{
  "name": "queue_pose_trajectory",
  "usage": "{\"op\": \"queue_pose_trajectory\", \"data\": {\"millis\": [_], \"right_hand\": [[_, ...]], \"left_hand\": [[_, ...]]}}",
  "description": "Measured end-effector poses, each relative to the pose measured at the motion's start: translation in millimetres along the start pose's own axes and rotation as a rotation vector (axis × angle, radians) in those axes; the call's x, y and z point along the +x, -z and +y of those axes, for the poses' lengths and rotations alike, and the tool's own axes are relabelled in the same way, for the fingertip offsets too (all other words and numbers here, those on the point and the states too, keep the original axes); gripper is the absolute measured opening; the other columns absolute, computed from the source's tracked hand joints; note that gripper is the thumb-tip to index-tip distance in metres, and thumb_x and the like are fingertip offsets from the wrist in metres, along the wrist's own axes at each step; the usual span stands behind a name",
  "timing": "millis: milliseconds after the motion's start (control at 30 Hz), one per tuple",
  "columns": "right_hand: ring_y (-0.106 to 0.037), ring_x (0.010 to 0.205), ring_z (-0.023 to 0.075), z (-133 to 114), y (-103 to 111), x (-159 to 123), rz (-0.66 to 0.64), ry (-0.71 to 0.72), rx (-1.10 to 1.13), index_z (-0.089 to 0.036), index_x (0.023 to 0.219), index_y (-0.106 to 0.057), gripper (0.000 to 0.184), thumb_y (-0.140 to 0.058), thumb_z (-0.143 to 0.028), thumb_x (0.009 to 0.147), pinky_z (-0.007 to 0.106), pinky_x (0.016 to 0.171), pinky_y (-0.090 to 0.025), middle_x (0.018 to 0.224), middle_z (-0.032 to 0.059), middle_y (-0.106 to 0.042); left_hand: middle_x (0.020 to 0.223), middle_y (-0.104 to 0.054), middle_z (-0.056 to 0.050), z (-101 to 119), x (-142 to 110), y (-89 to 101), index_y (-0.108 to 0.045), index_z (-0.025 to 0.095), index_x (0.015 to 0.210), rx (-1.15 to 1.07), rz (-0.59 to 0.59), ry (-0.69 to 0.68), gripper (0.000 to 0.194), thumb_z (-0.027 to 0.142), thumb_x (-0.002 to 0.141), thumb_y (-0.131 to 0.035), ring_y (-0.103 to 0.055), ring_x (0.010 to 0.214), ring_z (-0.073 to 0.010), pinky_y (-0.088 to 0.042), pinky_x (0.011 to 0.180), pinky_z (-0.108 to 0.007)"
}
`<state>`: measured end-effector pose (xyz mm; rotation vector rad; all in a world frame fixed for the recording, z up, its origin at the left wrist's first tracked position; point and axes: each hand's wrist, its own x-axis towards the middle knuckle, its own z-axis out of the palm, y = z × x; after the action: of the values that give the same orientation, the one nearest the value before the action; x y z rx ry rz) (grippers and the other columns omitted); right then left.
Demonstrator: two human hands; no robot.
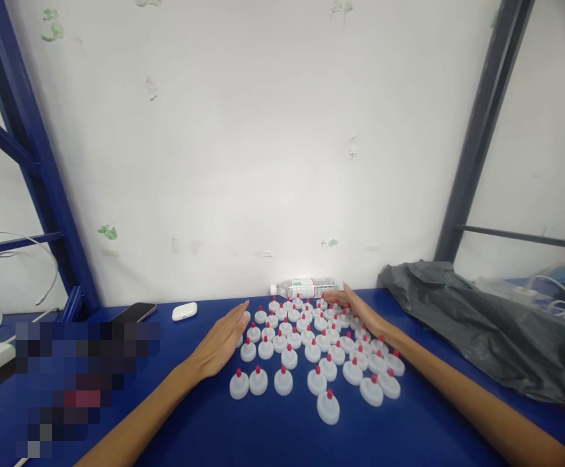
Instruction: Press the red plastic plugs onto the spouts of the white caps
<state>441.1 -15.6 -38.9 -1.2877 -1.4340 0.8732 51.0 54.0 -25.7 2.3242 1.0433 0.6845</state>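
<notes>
Several small white translucent squeeze bottles with red tips stand upright in a loose cluster on the blue table. Along the cluster's left edge lies my left hand, fingers stretched out and pointing away from me, beside the outermost bottles. My right hand reaches to the far right side of the cluster, its fingers extended and bent inward around the back bottles. Neither hand is wrapped around a bottle. Behind the cluster, a clear plastic drink bottle lies on its side against the wall, close to my right fingertips.
A white earphone case and a dark phone lie at the back left. Dark grey plastic sheeting covers the right side. Blue frame posts rise at the left, near white cables. A blurred patch hides the left front.
</notes>
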Motion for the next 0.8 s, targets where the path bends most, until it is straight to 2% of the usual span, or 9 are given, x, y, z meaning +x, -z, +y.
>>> {"op": "queue_pose_trajectory", "data": {"millis": [200,300,433,533,667,800], "right_hand": [[-0.044,0.14,0.0358,-2,-12,-1,-0.024,-0.022,-0.008,-0.031,0.136,-0.062,0.073,-0.025,-0.078,0.094,0.062,0.118,-0.021,0.14,0.0071,-0.062],[-0.043,0.141,0.0334,-3,-20,-2,-0.05,-0.018,0.004,-0.031,0.136,-0.062,0.072,-0.026,-0.077,0.095,0.058,0.12,-0.02,0.142,0.0066,-0.06],[-0.044,0.141,0.0317,-4,-24,-2,-0.078,-0.005,0.026,-0.033,0.136,-0.061,0.071,-0.025,-0.078,0.095,0.056,0.119,-0.025,0.143,0.006,-0.059],[-0.048,0.138,0.0302,-2,-18,2,-0.042,0.023,0.037,-0.031,0.134,-0.063,0.075,-0.023,-0.08,0.093,0.053,0.12,-0.026,0.14,0.0066,-0.062],[-0.058,0.127,0.0302,4,-4,7,0.067,0.041,0.021,-0.027,0.115,-0.072,0.078,-0.021,-0.081,0.093,0.051,0.118,-0.03,0.129,0.008,-0.069],[-0.064,0.114,0.0325,10,9,10,0.169,0.015,-0.037,-0.024,0.1,-0.075,0.075,-0.027,-0.081,0.091,0.056,0.113,-0.035,0.116,0.0103,-0.073]], "left_hand": [[0.164,-0.028,-0.005,0,-1,1.0,-0.025,0.021,0.159,0.035,-0.046,0.008,0.072,0.064,0.101,-0.023,-0.024,0.152,-0.0273,-0.016,0.126,-0.047],[0.164,-0.029,-0.005,3,-3,0.4,-0.026,0.022,0.159,0.042,-0.047,0.005,0.071,0.064,0.102,-0.022,-0.026,0.152,-0.0268,-0.017,0.126,-0.046],[0.164,-0.03,-0.006,6,-4,-2.9,-0.026,0.022,0.159,0.03,-0.059,-0.003,0.072,0.064,0.102,-0.021,-0.026,0.152,-0.0266,-0.018,0.126,-0.047],[0.164,-0.03,-0.005,8,-3,-3.6,-0.025,0.024,0.16,-0.035,-0.034,-0.006,0.071,0.065,0.101,-0.023,-0.027,0.151,-0.0263,-0.017,0.126,-0.047],[0.16,-0.038,-0.007,10,-2,0.5,-0.027,0.023,0.159,-0.099,0.016,0.021,0.071,0.064,0.101,-0.02,-0.033,0.149,-0.0258,-0.023,0.125,-0.046],[0.159,-0.041,-0.005,7,-2,5.0,-0.032,0.022,0.157,0.115,0.046,-0.002,0.068,0.057,0.104,-0.009,-0.036,0.147,-0.0227,-0.027,0.123,-0.041]]}}
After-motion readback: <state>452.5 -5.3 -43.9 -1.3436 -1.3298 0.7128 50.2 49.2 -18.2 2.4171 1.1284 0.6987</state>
